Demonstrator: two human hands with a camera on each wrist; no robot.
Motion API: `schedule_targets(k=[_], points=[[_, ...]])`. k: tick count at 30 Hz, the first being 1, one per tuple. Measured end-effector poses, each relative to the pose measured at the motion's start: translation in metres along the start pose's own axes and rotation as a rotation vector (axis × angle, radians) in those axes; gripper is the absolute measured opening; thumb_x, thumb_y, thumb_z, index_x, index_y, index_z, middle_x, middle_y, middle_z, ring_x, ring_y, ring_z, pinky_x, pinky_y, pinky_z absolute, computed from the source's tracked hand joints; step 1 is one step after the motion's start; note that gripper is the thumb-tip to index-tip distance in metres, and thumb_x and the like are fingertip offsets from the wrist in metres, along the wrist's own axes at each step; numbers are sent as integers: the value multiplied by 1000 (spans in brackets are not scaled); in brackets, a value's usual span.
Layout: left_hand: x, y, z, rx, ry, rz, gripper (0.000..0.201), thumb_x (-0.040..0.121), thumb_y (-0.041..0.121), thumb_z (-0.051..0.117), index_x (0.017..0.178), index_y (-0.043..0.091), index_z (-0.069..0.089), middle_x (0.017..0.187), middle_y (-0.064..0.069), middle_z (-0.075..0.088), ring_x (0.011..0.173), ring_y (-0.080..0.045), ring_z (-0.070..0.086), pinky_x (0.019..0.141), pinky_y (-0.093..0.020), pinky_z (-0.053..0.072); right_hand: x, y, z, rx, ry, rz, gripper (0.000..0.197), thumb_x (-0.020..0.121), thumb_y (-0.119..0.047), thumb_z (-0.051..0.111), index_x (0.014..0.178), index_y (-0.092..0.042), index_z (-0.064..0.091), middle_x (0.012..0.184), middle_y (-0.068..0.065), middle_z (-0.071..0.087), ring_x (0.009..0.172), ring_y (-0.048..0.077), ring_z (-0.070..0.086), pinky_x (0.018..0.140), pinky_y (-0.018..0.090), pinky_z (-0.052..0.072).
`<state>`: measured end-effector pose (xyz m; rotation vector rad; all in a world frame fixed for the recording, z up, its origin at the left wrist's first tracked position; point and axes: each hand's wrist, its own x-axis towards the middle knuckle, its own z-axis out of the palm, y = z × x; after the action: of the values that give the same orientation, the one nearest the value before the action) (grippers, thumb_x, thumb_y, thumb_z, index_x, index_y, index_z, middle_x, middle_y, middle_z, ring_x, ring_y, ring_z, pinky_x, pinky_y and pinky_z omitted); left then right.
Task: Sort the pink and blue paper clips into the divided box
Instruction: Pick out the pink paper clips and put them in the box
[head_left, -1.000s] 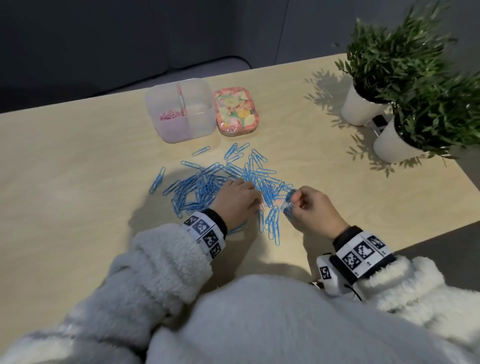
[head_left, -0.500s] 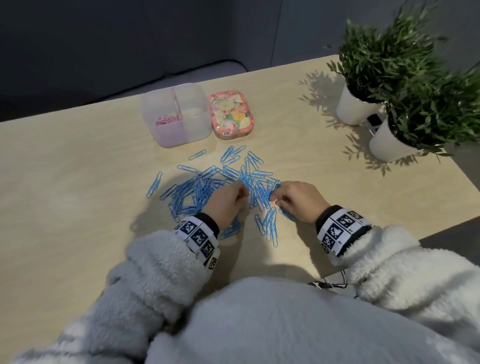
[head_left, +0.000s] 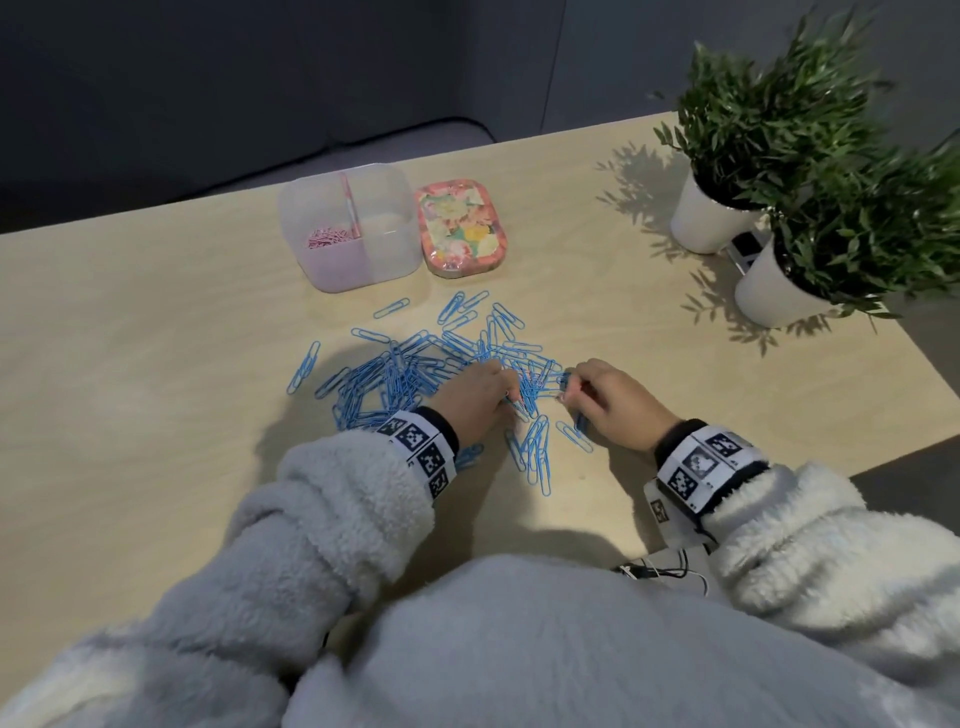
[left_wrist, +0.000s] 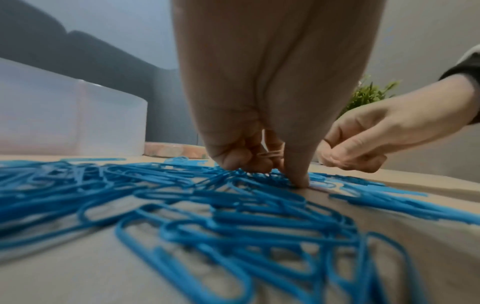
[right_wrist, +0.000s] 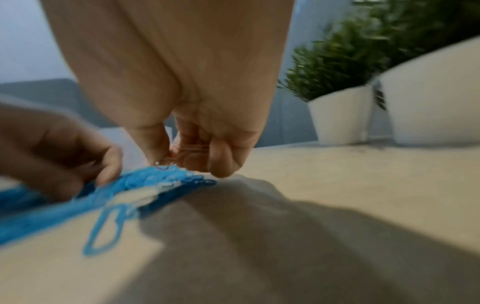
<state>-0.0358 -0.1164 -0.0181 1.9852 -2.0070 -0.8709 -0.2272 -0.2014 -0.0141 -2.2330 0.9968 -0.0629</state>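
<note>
A spread pile of blue paper clips (head_left: 415, 369) lies mid-table. My left hand (head_left: 511, 397) rests on the pile's near right part. In the left wrist view its fingers (left_wrist: 233, 158) are curled round thin pink paper clips (left_wrist: 270, 153) and its thumb tip presses the table. My right hand (head_left: 566, 387) is at the pile's right edge, close to the left hand. Its curled fingers (right_wrist: 221, 160) pinch a few pink clips (right_wrist: 187, 151). The clear divided box (head_left: 395, 249) stands behind the pile, with pink clips (head_left: 330, 239) in its left compartment.
A floral tin (head_left: 460, 228) lies right of the box. Two potted plants in white pots (head_left: 701, 218) (head_left: 769, 291) stand at the far right near the table edge. Bare wood stretches left of the pile and along the near edge.
My right hand reached left into the pile half a second ago and has drawn back slightly to the right. The left hand stayed on the pile.
</note>
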Motion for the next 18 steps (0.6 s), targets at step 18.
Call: schedule_targets(k=[18], points=[[-9,11,0,141,-29,138,17,91,15,50,101,9,63,105,-13,56,102,-28,54,85,-35,40,12,-32,16,416,22,362,29,81,-25,64,57,-16,50,51,4,50,42,14,41,46,24,37]])
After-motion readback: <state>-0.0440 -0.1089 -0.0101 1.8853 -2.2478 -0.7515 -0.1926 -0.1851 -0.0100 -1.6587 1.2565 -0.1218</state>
